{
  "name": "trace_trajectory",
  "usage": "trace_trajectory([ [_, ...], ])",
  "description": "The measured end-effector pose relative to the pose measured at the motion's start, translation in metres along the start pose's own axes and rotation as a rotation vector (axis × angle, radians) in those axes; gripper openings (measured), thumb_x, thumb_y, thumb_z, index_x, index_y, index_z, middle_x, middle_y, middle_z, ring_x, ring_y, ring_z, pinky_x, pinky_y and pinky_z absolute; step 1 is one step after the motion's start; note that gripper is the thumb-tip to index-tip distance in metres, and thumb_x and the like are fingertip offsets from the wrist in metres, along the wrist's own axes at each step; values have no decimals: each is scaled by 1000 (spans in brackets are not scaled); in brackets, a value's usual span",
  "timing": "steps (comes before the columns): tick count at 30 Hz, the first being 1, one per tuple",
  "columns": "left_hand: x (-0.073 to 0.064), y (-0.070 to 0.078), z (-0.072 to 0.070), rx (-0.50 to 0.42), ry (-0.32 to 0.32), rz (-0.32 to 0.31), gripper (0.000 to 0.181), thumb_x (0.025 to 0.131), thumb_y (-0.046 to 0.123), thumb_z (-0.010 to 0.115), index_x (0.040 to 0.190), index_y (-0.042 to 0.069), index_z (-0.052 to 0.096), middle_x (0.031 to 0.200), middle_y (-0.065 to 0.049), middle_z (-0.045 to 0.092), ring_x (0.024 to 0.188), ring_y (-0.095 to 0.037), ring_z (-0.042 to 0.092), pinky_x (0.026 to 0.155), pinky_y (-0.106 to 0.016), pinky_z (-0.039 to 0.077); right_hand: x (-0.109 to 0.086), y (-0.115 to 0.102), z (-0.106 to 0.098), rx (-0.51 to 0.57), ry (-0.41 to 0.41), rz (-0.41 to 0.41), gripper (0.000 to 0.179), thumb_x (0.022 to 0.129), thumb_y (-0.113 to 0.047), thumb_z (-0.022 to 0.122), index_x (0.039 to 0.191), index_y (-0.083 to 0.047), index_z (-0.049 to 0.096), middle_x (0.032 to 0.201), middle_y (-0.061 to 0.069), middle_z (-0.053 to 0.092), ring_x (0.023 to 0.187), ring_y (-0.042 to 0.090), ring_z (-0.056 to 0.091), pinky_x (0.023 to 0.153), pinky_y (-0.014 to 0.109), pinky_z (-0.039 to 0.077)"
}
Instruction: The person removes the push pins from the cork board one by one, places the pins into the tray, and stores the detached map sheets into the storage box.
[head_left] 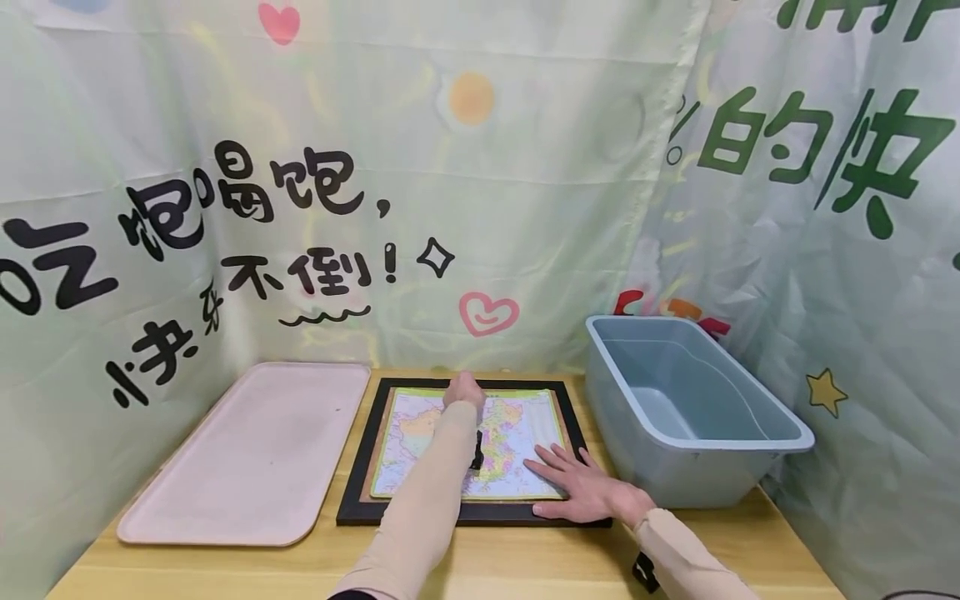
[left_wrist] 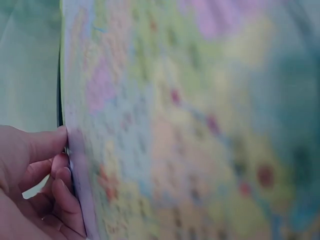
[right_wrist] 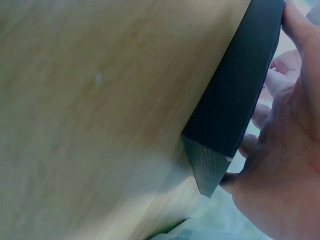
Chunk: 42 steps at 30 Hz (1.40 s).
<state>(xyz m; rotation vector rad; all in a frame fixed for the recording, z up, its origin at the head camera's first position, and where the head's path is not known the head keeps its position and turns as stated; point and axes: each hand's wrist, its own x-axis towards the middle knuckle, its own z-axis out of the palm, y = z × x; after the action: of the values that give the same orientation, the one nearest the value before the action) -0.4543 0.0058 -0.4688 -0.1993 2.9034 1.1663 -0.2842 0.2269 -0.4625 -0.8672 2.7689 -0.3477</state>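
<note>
Map sheet (head_left: pixel 465 442) lies in black frame (head_left: pixel 360 492) on counter (head_left: pixel 525 558). Left hand (head_left: pixel 463 390) fingers (left_wrist: pixel 47 145) pinch sheet's far edge; right hand (head_left: pixel 581 492), fingers spread, presses frame's near-right corner.

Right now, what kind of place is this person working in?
Probably a small staged work corner, not a real room: printed cloth backdrops hang close round a wooden table that holds a framed map, a pink tray and a blue tub.

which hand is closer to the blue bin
Right. The right hand lies flat on the black frame's near right corner, just beside the blue bin. The left hand grips the map sheet's far edge, farther from the bin.
</note>
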Motion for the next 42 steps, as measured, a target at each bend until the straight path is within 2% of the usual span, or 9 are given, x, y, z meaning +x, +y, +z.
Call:
trace_trajectory([
  [5,4,1,-2,17,-3,-6,11,95,13,63,98,4,68,84,-13,67,70,-29,61,58,-40,46,3,1,-1,-18,10,1,75,93,-66,46,155,-26,31,164,6,20,151,35,16,114,69,7],
  [15,-3,3,-14,75,-71,62,13,96,10,58,89,4,66,79,-14,63,65,-27,52,60,-38,35,6,0,0,-29,15,-5,75,93,-67,46,155,-26,31,164,6,20,150,36,17,114,69,9],
  [19,-2,5,-15,114,-97,72,17,98,14,56,88,6,68,83,-14,66,71,-28,58,64,-38,42,5,1,-1,-37,22,-5,75,94,-66,46,155,-25,31,164,7,20,150,36,17,114,69,8],
  [22,-3,9,-15,149,-103,84,19,98,15,55,89,6,69,89,-13,68,80,-31,62,73,-40,48,4,2,-2,-37,21,4,74,94,-66,46,155,-26,31,164,6,20,151,35,15,114,69,7],
  [25,-4,12,-14,163,-105,92,20,99,15,54,87,7,69,92,-13,68,87,-32,62,82,-42,48,2,2,-3,-28,19,14,74,93,-66,47,155,-28,31,164,5,20,151,34,15,115,68,7],
  [30,-4,14,-9,152,-90,73,22,96,11,57,77,8,67,92,-13,68,91,-34,61,78,-42,48,0,3,-4,-18,12,17,75,93,-67,47,155,-27,31,164,5,20,151,35,15,114,68,6],
  [33,-8,14,-10,163,-78,71,18,96,11,57,81,8,67,94,-14,68,93,-35,62,78,-43,49,-1,2,-3,-20,17,14,75,93,-66,47,155,-26,31,164,6,21,151,36,16,114,69,7],
  [38,-13,13,-13,155,-90,57,16,98,14,55,98,6,69,99,-13,68,92,-34,61,92,-45,48,-1,2,1,-23,16,7,74,94,-66,46,155,-26,31,164,7,20,150,37,16,114,69,7],
  [42,-14,13,-11,149,-100,49,19,98,15,53,104,5,68,108,-16,66,103,-38,58,101,-49,43,-1,2,2,-25,18,-1,75,94,-66,45,155,-25,31,164,8,20,150,37,17,114,70,8],
])
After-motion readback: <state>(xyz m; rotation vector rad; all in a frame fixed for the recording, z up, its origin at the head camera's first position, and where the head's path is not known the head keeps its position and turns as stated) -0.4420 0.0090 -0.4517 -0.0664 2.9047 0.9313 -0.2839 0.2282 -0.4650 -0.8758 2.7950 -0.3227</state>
